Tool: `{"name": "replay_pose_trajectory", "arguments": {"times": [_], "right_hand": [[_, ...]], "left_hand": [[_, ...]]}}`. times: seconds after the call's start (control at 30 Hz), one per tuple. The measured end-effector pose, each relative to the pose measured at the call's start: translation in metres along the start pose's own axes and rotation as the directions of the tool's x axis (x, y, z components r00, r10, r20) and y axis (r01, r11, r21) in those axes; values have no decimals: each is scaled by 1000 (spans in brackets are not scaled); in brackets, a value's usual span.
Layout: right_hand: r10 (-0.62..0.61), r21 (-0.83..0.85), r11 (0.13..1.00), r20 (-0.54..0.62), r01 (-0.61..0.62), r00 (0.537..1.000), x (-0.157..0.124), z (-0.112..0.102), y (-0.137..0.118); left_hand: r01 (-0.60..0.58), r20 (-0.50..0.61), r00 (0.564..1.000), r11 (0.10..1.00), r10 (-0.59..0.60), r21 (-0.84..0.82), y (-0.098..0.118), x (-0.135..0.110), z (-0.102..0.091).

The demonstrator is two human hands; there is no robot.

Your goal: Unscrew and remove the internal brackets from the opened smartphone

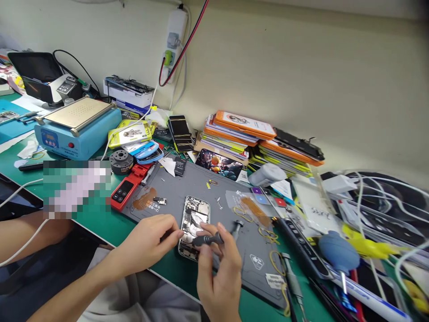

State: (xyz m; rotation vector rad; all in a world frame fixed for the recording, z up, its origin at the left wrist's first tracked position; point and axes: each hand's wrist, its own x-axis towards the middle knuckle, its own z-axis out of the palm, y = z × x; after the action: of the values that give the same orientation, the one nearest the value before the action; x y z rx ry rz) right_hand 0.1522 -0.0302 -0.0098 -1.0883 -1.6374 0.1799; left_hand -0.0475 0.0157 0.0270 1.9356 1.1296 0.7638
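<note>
An opened phone (196,214) with its insides bare lies on a grey work mat (187,183) near the table's front edge. My left hand (149,241) rests at the phone's left side, fingers curled with the tips touching its lower edge. My right hand (219,273) is closed on a dark screwdriver (209,239), held level, its tip over the phone's lower half. Small screws and loose parts lie scattered on the mat around the phone.
A blue heating plate machine (75,127) stands at the back left. Stacked orange and yellow packages (241,129) lie against the wall. A red tool (129,185), a blue air blower (338,252), tweezers (293,281) and white cables (385,201) crowd the right.
</note>
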Motion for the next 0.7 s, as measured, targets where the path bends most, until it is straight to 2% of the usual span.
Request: {"name": "replay_pose_trajectory", "arguments": {"times": [0.2, 0.33, 0.43, 0.53, 0.7], "right_hand": [[-4, -17, 1000, -19, 3, 1000, 3, 2, -1], [31, -8, 999, -7, -31, 999, 1, 1, -1], [52, -19, 998, -42, -52, 998, 1, 3, -2], [81, 51, 996, -83, -77, 993, 1, 6, -3], [70, 187, 981, -69, -56, 995, 2, 7, -5]], "left_hand": [[-12, 18, 1000, 1000, 12, -5, -3, 3, 0], [-45, 6, 999, 999, 45, -20, -5, 3, 0], [-97, -5, 995, 995, 97, -12, -9, 3, 2], [-183, -10, 983, 983, 183, 22, -14, 2, 4], [-266, 7, 963, 953, 268, 144, -17, 2, 5]]}}
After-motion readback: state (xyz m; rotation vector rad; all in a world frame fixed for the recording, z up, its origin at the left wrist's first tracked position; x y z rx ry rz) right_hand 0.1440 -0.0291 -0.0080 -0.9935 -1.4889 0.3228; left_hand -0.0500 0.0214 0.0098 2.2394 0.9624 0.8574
